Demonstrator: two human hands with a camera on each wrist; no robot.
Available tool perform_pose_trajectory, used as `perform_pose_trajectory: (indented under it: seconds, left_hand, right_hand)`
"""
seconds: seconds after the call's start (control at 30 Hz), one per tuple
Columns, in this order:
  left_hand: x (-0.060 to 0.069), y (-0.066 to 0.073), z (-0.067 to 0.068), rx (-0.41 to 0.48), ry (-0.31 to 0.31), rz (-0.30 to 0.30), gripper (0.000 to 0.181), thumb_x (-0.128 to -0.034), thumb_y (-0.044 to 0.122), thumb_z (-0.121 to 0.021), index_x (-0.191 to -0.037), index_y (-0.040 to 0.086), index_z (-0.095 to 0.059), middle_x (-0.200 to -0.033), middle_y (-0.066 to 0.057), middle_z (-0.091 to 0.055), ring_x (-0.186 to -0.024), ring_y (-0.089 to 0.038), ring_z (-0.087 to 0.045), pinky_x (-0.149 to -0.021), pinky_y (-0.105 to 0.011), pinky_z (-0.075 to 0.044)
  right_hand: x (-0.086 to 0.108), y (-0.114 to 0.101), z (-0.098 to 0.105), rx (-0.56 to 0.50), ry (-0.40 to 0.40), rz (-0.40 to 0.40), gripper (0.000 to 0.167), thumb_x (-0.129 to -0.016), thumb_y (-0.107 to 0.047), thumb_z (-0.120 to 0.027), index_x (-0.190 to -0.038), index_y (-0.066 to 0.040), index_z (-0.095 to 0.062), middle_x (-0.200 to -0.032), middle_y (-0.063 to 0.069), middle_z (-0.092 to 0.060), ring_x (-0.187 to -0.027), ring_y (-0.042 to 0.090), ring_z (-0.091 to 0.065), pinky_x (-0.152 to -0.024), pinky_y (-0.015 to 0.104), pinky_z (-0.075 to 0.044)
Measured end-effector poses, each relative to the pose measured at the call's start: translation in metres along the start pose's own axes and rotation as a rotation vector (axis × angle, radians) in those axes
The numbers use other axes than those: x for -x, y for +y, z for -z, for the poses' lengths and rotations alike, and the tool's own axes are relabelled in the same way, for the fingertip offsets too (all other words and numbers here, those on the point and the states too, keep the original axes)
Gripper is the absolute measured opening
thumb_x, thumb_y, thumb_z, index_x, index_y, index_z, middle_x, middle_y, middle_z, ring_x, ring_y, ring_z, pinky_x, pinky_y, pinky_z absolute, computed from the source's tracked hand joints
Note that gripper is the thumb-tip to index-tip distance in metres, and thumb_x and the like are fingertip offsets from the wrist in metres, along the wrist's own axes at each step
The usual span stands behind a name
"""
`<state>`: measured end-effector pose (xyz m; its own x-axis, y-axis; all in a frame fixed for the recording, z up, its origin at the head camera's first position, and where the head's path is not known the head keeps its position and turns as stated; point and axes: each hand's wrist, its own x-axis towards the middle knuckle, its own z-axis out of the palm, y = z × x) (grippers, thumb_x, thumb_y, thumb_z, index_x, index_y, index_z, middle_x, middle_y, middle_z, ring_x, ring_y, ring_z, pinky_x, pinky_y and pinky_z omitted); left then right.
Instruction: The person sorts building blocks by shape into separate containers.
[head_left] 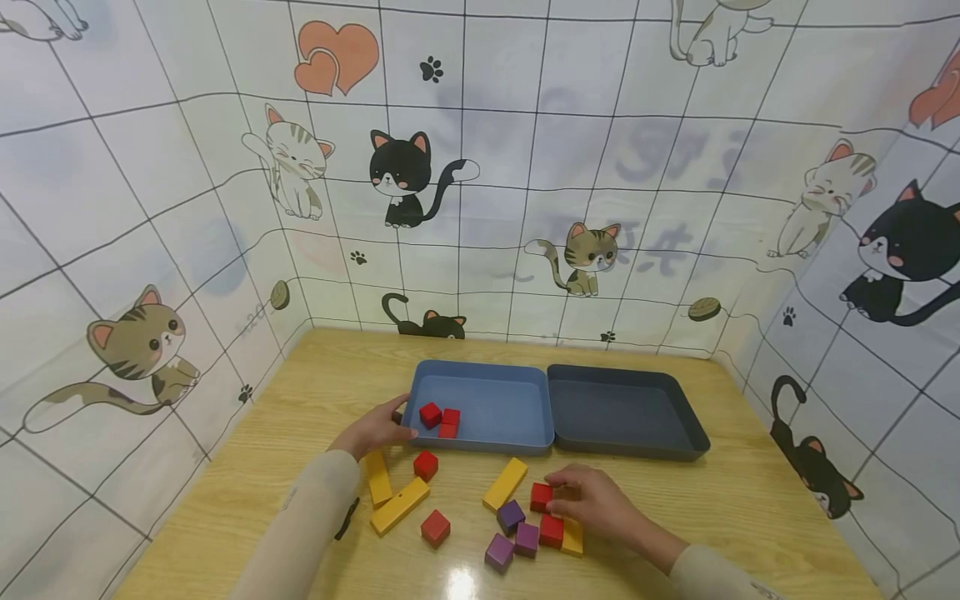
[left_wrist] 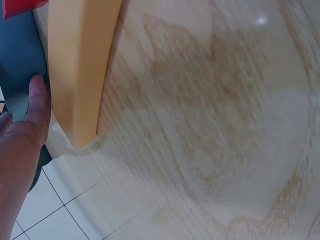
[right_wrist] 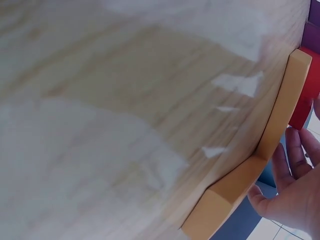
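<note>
Your two hands are well apart: the right hand (head_left: 596, 500) pinches a red block (head_left: 540, 497), and the left hand (head_left: 375, 429) rests its extended fingers against the blue tray (head_left: 495, 408). Between your sleeves (head_left: 300, 517), the wooden table (head_left: 360, 358) has one bright reflection (head_left: 460, 583). Beyond your right hand lies the dark tray (head_left: 622, 408). Farther, past both hands, printed cats (head_left: 401, 179) decorate the gridded wall covering (head_left: 495, 200).

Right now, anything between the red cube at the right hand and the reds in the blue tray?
Yes: at table level, a yellow block lies across the direct line, just left of that red cube, then the blue tray's near wall.
</note>
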<state>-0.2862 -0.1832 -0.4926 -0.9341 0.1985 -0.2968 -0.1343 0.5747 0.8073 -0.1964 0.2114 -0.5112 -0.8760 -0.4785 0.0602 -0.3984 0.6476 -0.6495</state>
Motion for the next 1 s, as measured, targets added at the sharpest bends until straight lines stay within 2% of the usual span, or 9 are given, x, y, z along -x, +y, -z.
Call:
perform_pose_trajectory:
  seconds: [0.13,0.37,0.67,1.0]
  left_hand:
    - [0.0003,-0.0001,0.0007,0.004,0.005,0.001,0.079,-0.0908,0.014,-0.071,-0.157,0.015,-0.029,-0.133,-0.022,-0.053,-0.114,-0.033,-0.054,-0.102,-0.055,-0.043]
    - [-0.0007,-0.0005,0.0007,0.002,0.002,-0.004,0.078,-0.091,0.014,-0.071,-0.157,0.014,-0.029,-0.133,-0.022,-0.053,-0.113,-0.033,-0.054,-0.102,-0.054,-0.043]
    - [0.0007,-0.0004,0.0009,0.019,-0.002,-0.005,0.079,-0.0905,0.013,-0.072,-0.157,0.014,-0.029,-0.132,-0.022,-0.054,-0.113,-0.033,-0.054,-0.102,-0.054,-0.043]
    - [-0.0006,-0.0018,0.0005,0.021,0.001,-0.01,0.079,-0.0909,0.013,-0.071,-0.157,0.012,-0.028,-0.132,-0.022,-0.054,-0.113,-0.032,-0.054,-0.101,-0.052,-0.044]
  right_hand:
    - [-0.001,0.0001,-0.0003,0.021,-0.029,-0.014,0.036,-0.087,-0.033,-0.076,-0.117,-0.013,-0.072,-0.108,-0.009,-0.067,-0.103,0.018,-0.062,-0.094,0.048,-0.05]
    - [-0.003,0.0,0.0001,0.043,-0.051,-0.003,0.04,-0.087,-0.031,-0.076,-0.12,-0.009,-0.071,-0.11,-0.004,-0.068,-0.105,0.023,-0.062,-0.095,0.053,-0.048]
    - [-0.0064,-0.0016,-0.0008,0.045,-0.05,-0.008,0.035,-0.088,-0.029,-0.076,-0.117,-0.011,-0.072,-0.108,-0.004,-0.069,-0.103,0.023,-0.062,-0.094,0.053,-0.048]
    - [-0.0063,-0.0076,0.0027,-0.021,-0.034,-0.042,0.033,-0.088,-0.024,-0.076,-0.118,-0.012,-0.071,-0.11,-0.003,-0.069,-0.107,0.026,-0.063,-0.095,0.054,-0.049]
